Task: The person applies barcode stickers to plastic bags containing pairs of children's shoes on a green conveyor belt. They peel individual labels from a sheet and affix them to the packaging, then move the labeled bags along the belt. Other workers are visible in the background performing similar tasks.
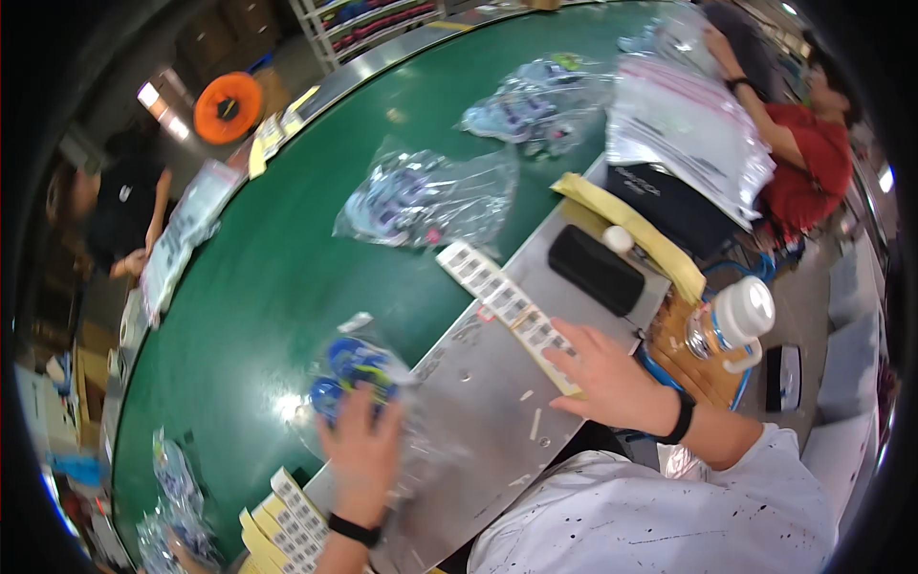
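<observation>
My left hand (361, 450) lies flat on a clear plastic bag (356, 373) that holds blue and yellow items, at the edge of the green conveyor belt (258, 277). My right hand (604, 379) rests with fingers spread on the near end of a long strip of white labels (502, 301), which lies across the grey metal work plate (478, 402). Both wrists wear black bands. Neither hand grips anything.
More clear bags (426, 196) of blue items lie on the belt. A black case (595, 270), a yellow strip (636, 234) and a white-capped jug (732, 320) sit right. Label stacks (287, 521) lie near left. One person (813, 143) sits right with stacked bags (688, 129), another (124, 206) stands left.
</observation>
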A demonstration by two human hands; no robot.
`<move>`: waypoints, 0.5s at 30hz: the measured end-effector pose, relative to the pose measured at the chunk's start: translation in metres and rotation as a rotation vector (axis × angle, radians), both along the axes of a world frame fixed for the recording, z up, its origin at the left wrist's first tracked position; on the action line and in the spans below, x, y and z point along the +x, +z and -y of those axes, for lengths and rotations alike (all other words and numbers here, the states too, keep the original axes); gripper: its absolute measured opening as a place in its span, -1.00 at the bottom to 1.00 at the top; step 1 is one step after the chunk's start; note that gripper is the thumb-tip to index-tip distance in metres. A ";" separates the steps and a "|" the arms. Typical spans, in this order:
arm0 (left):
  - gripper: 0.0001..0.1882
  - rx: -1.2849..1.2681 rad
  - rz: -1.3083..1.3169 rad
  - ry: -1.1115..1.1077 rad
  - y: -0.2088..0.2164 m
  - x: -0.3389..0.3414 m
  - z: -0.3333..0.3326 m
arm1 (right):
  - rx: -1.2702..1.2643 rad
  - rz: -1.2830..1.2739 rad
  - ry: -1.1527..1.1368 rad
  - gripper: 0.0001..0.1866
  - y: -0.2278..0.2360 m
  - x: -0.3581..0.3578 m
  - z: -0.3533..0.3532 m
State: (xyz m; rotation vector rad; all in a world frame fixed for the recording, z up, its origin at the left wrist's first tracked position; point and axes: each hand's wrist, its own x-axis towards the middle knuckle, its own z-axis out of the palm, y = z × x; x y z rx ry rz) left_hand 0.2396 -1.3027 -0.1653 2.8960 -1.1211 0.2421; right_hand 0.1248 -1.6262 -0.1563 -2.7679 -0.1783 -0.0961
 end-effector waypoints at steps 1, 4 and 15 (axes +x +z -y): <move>-0.49 0.097 0.110 0.105 -0.010 0.035 -0.017 | 0.000 0.026 -0.060 -0.44 -0.008 -0.007 -0.004; -0.49 0.234 0.027 0.421 0.009 0.103 -0.053 | -0.023 0.135 -0.110 -0.46 -0.040 -0.013 -0.005; -0.66 -0.459 -0.605 0.089 0.018 -0.020 0.039 | -0.050 0.198 -0.130 -0.56 -0.050 -0.029 0.012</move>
